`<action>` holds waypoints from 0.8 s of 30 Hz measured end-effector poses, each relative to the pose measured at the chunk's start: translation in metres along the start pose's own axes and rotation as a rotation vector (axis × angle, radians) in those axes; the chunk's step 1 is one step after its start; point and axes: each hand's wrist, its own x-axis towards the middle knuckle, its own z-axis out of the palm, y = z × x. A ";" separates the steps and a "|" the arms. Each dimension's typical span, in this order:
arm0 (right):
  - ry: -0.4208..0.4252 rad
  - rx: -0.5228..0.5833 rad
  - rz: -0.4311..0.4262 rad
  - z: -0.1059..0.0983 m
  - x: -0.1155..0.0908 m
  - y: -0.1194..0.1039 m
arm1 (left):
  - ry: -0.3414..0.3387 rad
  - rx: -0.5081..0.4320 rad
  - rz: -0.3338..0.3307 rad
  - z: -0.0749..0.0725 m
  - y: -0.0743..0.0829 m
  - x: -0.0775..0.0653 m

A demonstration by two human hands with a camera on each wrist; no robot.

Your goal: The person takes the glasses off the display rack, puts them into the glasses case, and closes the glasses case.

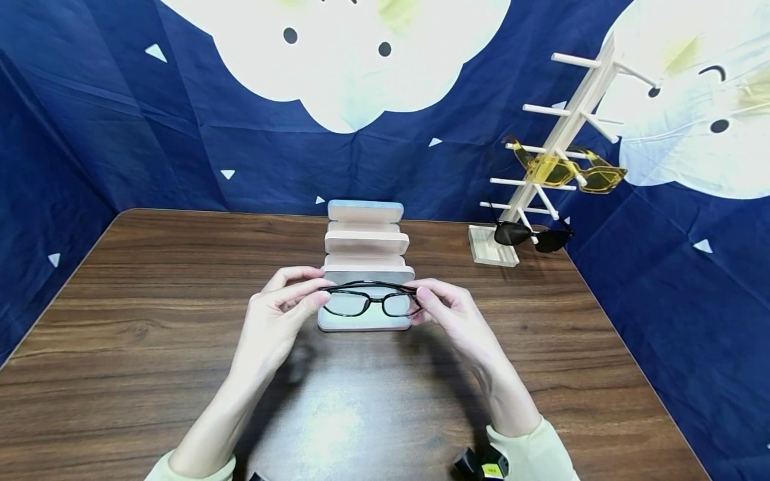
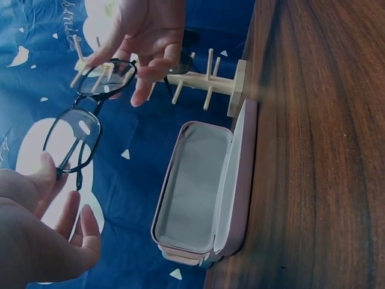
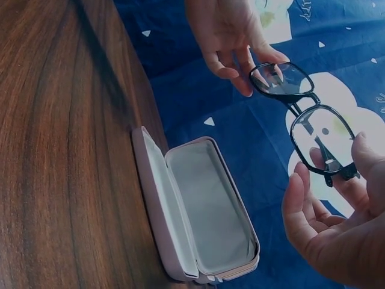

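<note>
Black-framed eyeglasses point(image 1: 375, 300) with clear lenses are held level, with their temples folded behind the front. My left hand point(image 1: 271, 327) pinches one end of the frame between thumb and fingers; my right hand point(image 1: 455, 322) pinches the other. Below the glasses lies an open eyeglass case point(image 1: 363, 325), which the glasses partly overlap in the head view. Both wrist views show the glasses raised away from this case. Its pinkish outer shell point(image 2: 243, 180) and pale grey lining point(image 3: 210, 205) face upward and hold nothing visible.
More open pinkish cases point(image 1: 365, 242) stand in a row behind the front one. At the back right, a wooden display rack point(image 1: 580, 107) carries yellow sunglasses point(image 1: 550, 172) and black sunglasses point(image 1: 511, 234). A dark blue patterned cloth point(image 1: 180, 153) surrounds the brown wooden table point(image 1: 138, 347).
</note>
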 end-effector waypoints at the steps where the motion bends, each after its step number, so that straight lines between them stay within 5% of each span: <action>1: -0.002 -0.004 -0.001 0.000 0.000 0.000 | -0.004 0.008 0.000 0.000 0.000 0.000; 24: 0.019 0.030 0.116 -0.005 0.003 0.003 | -0.016 0.116 -0.122 -0.002 -0.002 0.004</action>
